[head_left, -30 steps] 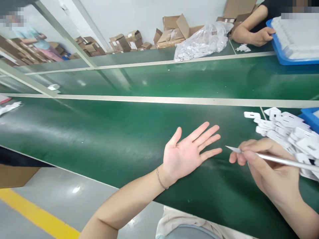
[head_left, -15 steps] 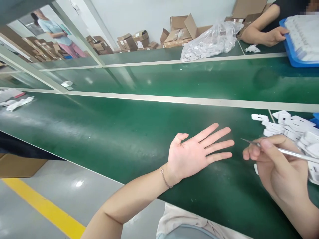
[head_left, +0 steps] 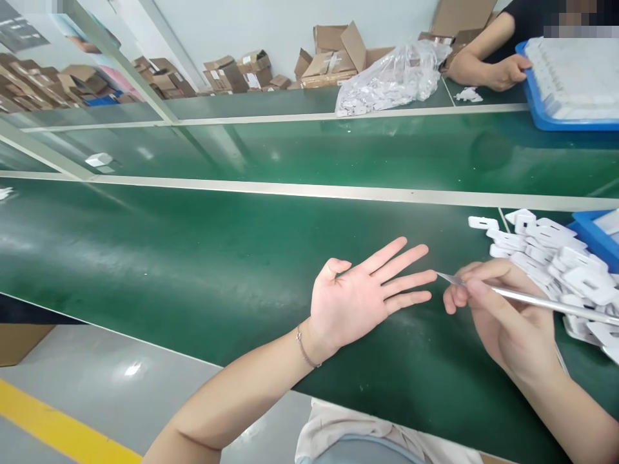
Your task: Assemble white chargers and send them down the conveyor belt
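Your left hand point(head_left: 355, 299) lies palm up over the dark green table point(head_left: 217, 258), near its near edge, with the fingers point(head_left: 401, 264) spread and holding nothing; a thin bracelet point(head_left: 304, 348) circles the wrist. Your right hand point(head_left: 503, 316) is just beside it, its fingers point(head_left: 476, 287) pinching a thin silver metal tool point(head_left: 532, 298) like a pen. The tool's pointed tip sits right at your left fingertips; whether it touches them cannot be told. Behind your right hand, toward the table's right end, lies a heap of small white plastic pieces point(head_left: 556, 258), beside the corner of a blue plastic tray point(head_left: 587, 235). At the far right corner another person's hand point(head_left: 505, 69) rests on a second blue tray point(head_left: 536, 113), near a crumpled clear plastic bag point(head_left: 391, 77).
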Action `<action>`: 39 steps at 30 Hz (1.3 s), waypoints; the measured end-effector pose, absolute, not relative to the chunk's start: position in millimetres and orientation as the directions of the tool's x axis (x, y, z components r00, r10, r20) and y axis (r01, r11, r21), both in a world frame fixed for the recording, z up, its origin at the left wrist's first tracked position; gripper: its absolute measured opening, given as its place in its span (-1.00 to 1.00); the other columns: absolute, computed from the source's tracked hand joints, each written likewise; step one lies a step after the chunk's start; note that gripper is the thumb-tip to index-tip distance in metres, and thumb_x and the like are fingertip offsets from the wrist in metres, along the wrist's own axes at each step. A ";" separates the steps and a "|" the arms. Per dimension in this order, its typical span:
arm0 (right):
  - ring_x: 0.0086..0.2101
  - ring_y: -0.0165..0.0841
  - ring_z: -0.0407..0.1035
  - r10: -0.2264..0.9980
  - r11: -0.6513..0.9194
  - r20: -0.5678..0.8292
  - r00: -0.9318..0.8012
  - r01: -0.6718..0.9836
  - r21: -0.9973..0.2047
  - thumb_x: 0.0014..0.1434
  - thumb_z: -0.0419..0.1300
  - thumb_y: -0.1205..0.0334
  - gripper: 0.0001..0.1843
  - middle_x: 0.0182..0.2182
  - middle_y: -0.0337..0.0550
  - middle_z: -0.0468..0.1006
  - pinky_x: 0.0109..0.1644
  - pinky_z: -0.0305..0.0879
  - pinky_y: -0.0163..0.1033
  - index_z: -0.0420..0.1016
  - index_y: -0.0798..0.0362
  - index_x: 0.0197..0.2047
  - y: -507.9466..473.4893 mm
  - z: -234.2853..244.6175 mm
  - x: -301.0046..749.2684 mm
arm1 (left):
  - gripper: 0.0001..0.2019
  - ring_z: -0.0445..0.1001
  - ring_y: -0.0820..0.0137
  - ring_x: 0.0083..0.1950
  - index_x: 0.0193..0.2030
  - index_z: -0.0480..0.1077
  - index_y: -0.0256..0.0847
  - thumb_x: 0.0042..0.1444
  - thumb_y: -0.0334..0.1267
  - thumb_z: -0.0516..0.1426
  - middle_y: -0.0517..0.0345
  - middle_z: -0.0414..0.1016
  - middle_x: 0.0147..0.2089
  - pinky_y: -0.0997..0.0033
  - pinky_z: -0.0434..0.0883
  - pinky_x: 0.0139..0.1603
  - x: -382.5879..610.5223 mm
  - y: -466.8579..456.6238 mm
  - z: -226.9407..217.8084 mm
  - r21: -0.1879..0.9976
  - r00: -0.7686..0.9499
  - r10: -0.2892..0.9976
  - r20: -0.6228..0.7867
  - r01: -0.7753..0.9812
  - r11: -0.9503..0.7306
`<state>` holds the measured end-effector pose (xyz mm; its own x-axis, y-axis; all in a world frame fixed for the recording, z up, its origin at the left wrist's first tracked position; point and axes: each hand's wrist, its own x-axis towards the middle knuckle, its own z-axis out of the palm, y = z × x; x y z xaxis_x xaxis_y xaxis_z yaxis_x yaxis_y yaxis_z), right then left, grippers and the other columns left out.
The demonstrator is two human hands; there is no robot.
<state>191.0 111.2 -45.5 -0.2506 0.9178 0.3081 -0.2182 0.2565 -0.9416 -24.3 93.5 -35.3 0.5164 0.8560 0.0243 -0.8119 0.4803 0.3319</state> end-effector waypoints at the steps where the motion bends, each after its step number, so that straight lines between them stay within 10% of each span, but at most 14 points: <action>1: -0.47 -0.38 0.45 0.918 0.259 0.308 -0.250 -0.213 -0.942 0.29 0.26 0.33 -0.91 -0.45 -0.23 0.51 -0.40 0.48 -0.23 0.57 -0.03 -0.24 111.1 -45.3 190.9 | -0.33 0.37 -0.06 0.32 0.38 0.20 -0.37 0.19 -0.10 -0.18 -0.12 0.35 0.36 -0.08 0.12 0.39 -24.5 93.7 -35.2 0.335 0.516 0.856 0.022 -0.811 0.480; 20: -0.51 -0.43 0.40 0.973 0.202 0.218 -0.082 -0.169 -0.965 0.20 0.39 0.16 -0.92 -0.50 -0.27 0.52 -0.47 0.41 -0.36 0.61 -0.05 -0.26 113.9 -40.9 183.4 | -0.34 0.37 -0.10 0.32 0.49 0.01 -0.18 0.31 0.04 -0.18 -0.12 0.22 0.44 -0.12 0.04 0.40 -24.7 93.3 -30.8 0.355 0.496 0.867 -0.044 -0.804 0.478; 39: -0.37 -0.36 0.56 0.814 0.244 0.222 -0.537 -0.030 -0.969 0.23 0.33 0.28 -0.96 -0.36 -0.21 0.63 -0.33 0.54 -0.34 0.59 -0.06 -0.23 87.7 -47.8 161.9 | -0.11 0.14 -0.05 0.47 0.48 0.02 -0.22 0.24 0.40 -0.30 -0.12 0.13 0.48 0.00 0.05 0.47 -23.3 89.3 -26.2 0.260 0.494 0.867 -0.057 -0.831 0.491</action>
<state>161.9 87.7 -47.8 -0.5370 0.8138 0.2220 -0.0304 0.2444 -0.9692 -23.3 89.3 -26.2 0.4943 0.8674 -0.0574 -0.8315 0.4910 0.2599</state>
